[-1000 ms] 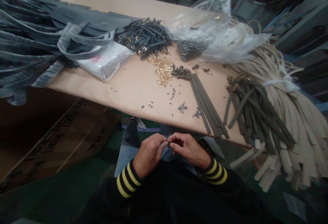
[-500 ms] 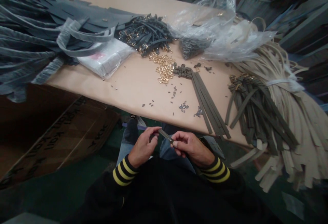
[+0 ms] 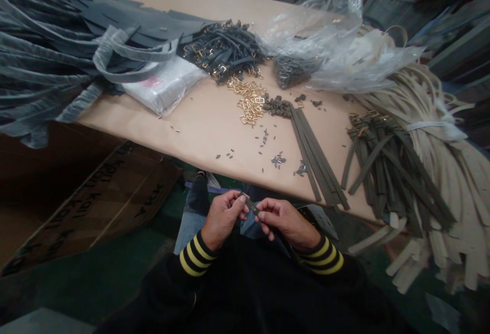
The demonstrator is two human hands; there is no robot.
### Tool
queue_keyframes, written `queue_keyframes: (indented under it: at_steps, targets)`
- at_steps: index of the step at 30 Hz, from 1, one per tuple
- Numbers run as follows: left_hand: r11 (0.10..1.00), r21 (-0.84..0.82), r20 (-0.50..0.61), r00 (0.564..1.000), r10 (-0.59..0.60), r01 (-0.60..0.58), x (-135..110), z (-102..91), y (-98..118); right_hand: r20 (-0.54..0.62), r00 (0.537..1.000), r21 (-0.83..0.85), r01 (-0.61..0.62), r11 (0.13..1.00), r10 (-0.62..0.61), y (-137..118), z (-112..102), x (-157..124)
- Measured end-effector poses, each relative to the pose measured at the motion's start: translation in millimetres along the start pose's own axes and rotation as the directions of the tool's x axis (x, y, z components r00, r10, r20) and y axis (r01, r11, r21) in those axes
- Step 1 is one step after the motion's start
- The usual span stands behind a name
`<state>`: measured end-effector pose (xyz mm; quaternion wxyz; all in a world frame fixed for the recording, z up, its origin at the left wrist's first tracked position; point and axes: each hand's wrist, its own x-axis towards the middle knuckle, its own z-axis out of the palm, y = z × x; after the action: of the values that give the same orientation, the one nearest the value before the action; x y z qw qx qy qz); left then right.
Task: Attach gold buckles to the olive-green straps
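A short dark olive strap (image 3: 250,205) is stretched between my two hands above my lap, just in front of the table edge. My left hand (image 3: 225,216) pinches its far end between thumb and fingers. On the near end, the thumb and forefinger of my right hand (image 3: 284,220) are closed. Whether a small fitting sits on the strap, I cannot tell. Past the hands, small dark metal clips (image 3: 278,159) lie scattered on the table (image 3: 191,135). Farther back is a heap of gold rectangular buckles (image 3: 250,100), beside a cluster of small olive loops (image 3: 277,105).
Long olive straps (image 3: 319,158) lie right of the clips. Farther right are a bundle of olive straps with buckles (image 3: 390,155) and beige straps (image 3: 451,171). Clear plastic bags (image 3: 325,43), black buckled straps (image 3: 222,48) and a wrapped white packet (image 3: 161,86) stand behind. A cardboard box (image 3: 115,196) is lower left.
My left hand has moved slightly right and its fingers have closed on the far end of the strap. My right hand stays almost in place. The view has shifted a little.
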<state>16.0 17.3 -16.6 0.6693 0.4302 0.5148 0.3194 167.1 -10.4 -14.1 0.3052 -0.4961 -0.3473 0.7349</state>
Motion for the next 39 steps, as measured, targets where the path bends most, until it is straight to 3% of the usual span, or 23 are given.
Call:
queue_keyframes:
  at_steps: [6,10,14,17,21,22,24,28,34,39]
  targets:
    - [0.956,0.251,0.053,0.989,0.140,-0.149,0,5.4,5,0.021,0.998,-0.214,0.070,0.974,-0.067,-7,-5,3]
    - [0.838,0.463,0.138,0.958,0.252,-0.287,8,10.0,20,0.004,0.980,-0.358,0.185,0.915,-0.197,-18,-16,7]
    - [0.699,0.573,0.213,0.901,0.378,-0.428,34,9.7,42,-0.086,0.956,-0.301,0.243,0.922,-0.280,-31,-30,15]
    - [0.541,0.669,0.204,0.826,0.525,-0.509,69,4.6,60,-0.229,0.923,-0.129,0.285,0.950,-0.308,-38,-40,26]
    - [0.171,0.834,0.308,0.700,0.644,-0.524,122,-2.4,82,-0.298,0.919,0.152,0.314,0.937,-0.259,-44,-49,38]
    - [0.069,0.862,0.343,0.679,0.649,-0.501,135,-3.0,86,-0.287,0.927,0.203,0.306,0.930,-0.242,-45,-51,39]
    - [-0.086,0.890,0.402,0.683,0.609,-0.447,156,-2.7,91,-0.263,0.941,0.283,0.286,0.916,-0.213,-46,-54,39]
    - [-0.266,0.877,0.480,0.721,0.500,-0.400,178,1.0,94,-0.224,0.956,0.383,0.263,0.886,-0.187,-46,-57,38]
    - [-0.346,0.841,0.536,0.727,0.429,-0.416,174,4.3,96,-0.181,0.968,0.431,0.236,0.871,-0.172,-48,-58,38]
    - [-0.311,0.806,0.592,0.702,0.395,-0.504,174,5.2,106,-0.164,0.970,0.446,0.236,0.863,-0.180,-49,-58,39]
